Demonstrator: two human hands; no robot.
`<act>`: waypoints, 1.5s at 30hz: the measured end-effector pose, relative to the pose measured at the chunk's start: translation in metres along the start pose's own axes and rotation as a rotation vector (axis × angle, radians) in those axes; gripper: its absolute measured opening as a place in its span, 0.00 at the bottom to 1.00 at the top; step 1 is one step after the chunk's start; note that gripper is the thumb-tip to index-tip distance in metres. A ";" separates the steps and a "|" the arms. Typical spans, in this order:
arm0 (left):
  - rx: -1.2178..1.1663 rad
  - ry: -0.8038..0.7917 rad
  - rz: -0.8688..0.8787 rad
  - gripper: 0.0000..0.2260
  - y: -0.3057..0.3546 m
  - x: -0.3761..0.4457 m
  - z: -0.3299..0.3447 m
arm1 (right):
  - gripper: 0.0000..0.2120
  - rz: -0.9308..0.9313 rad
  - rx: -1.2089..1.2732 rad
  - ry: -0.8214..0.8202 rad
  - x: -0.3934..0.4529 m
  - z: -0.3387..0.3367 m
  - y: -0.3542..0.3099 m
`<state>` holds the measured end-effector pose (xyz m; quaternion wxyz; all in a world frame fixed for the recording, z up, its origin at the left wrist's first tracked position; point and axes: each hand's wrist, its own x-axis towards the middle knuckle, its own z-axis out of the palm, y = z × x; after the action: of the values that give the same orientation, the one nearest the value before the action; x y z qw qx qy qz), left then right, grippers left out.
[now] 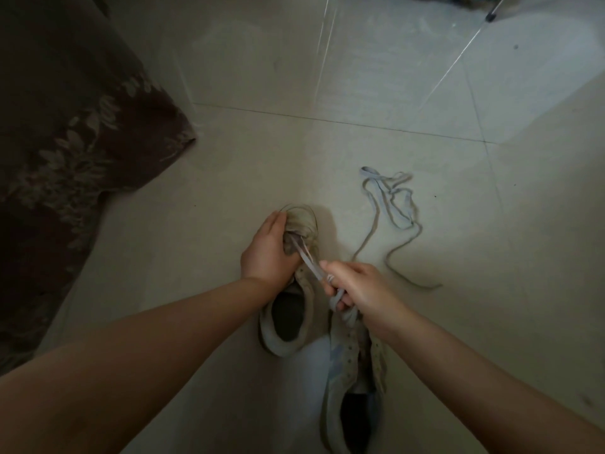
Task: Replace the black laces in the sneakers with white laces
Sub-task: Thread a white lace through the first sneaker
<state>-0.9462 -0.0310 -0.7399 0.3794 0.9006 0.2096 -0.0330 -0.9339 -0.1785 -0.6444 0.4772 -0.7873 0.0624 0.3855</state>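
Two bare hands work over a pale, worn sneaker (296,286) lying on the tiled floor (409,77), toe pointing away from the person. The left hand (266,252) is curled round the sneaker's forefoot, gripping it from the left side with the fingertips over the toe. The right hand (358,288) is clenched on a pale lace (309,260), which runs taut as two strands from the eyelets near the toe back to the fist; more of it is bunched and looped beneath the fingers. The sneaker's dark opening shows just behind the left wrist. A second sneaker (355,388), also pale and with bare eyelet rows, lies nearer the person, just beside the first and partly under the right forearm. Further out, to the right of the first sneaker and apart from it, a loose lace (397,208) lies tangled on the tiles, greyish in the dim light. At the left edge a dark cloth with a leaf pattern (75,132) drapes down to the floor. No brand mark or writing can be read anywhere
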 end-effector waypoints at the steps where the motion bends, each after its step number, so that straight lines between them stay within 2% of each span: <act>1: 0.016 -0.002 0.001 0.33 0.001 0.001 0.000 | 0.19 0.008 0.055 -0.031 -0.004 0.002 -0.003; 5: 0.065 -0.030 0.032 0.32 0.005 0.006 -0.004 | 0.22 -0.075 0.185 -0.126 -0.019 0.019 -0.012; 9: 0.024 -0.067 -0.016 0.32 0.011 0.010 -0.003 | 0.23 -0.063 0.415 -0.166 -0.021 0.015 -0.015; 13: -0.003 -0.102 -0.004 0.33 0.008 0.001 -0.001 | 0.16 -0.218 0.015 -0.038 -0.019 -0.005 -0.018; 15: 0.077 -0.028 0.085 0.27 0.004 -0.014 -0.002 | 0.12 -0.284 -0.108 0.066 -0.014 -0.020 -0.023; 18: 0.136 0.158 0.426 0.15 0.007 -0.024 -0.007 | 0.11 -0.322 -0.135 0.054 -0.008 -0.041 -0.037; 19: 0.075 0.163 0.514 0.13 0.013 -0.022 -0.010 | 0.11 -0.323 -0.135 0.014 -0.007 -0.047 -0.040; 21: -0.109 0.052 0.543 0.11 0.030 -0.015 -0.020 | 0.10 -0.322 -0.201 -0.006 -0.005 -0.060 -0.045; 23: -0.249 -0.083 0.445 0.11 0.043 -0.006 -0.032 | 0.08 -0.322 -0.284 0.087 0.002 -0.074 -0.046; 25: -0.271 -0.152 0.386 0.09 0.050 0.005 -0.044 | 0.09 -0.315 -0.329 0.165 0.010 -0.084 -0.041; 28: -0.291 -0.091 0.257 0.07 0.050 0.021 -0.055 | 0.10 -0.284 -0.401 0.157 0.017 -0.085 -0.031; 34: -0.765 -0.076 -0.540 0.11 0.021 0.054 -0.051 | 0.13 -0.243 -0.264 0.293 0.027 -0.088 -0.019; 36: -0.609 -0.027 -0.617 0.11 0.009 0.054 -0.052 | 0.13 -0.217 -0.208 0.301 0.026 -0.090 -0.018; 38: -0.270 0.139 -0.505 0.09 0.003 0.044 -0.049 | 0.10 -0.188 -0.040 0.224 0.023 -0.088 -0.022; 39: -0.181 0.217 -0.349 0.09 0.008 0.035 -0.049 | 0.09 -0.153 0.111 0.148 0.021 -0.086 -0.026; 40: -0.172 0.247 -0.105 0.08 0.016 0.023 -0.048 | 0.08 -0.112 0.253 0.060 0.018 -0.083 -0.030; 42: -0.128 0.172 0.457 0.10 0.041 0.002 -0.047 | 0.09 -0.053 0.417 -0.096 0.014 -0.076 -0.038; 43: -0.029 0.121 0.668 0.14 0.049 -0.003 -0.044 | 0.10 -0.042 0.458 -0.160 0.012 -0.073 -0.041; 44: 0.040 0.077 0.785 0.20 0.056 -0.008 -0.039 | 0.12 -0.043 0.491 -0.210 0.010 -0.071 -0.045; 45: 0.049 -0.006 0.775 0.25 0.060 -0.010 -0.035 | 0.13 -0.054 0.521 -0.243 0.008 -0.069 -0.048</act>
<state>-0.9346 -0.0478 -0.6728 0.3427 0.9218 -0.1480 0.1051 -0.8678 -0.2056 -0.5989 0.6775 -0.5875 0.0809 0.4351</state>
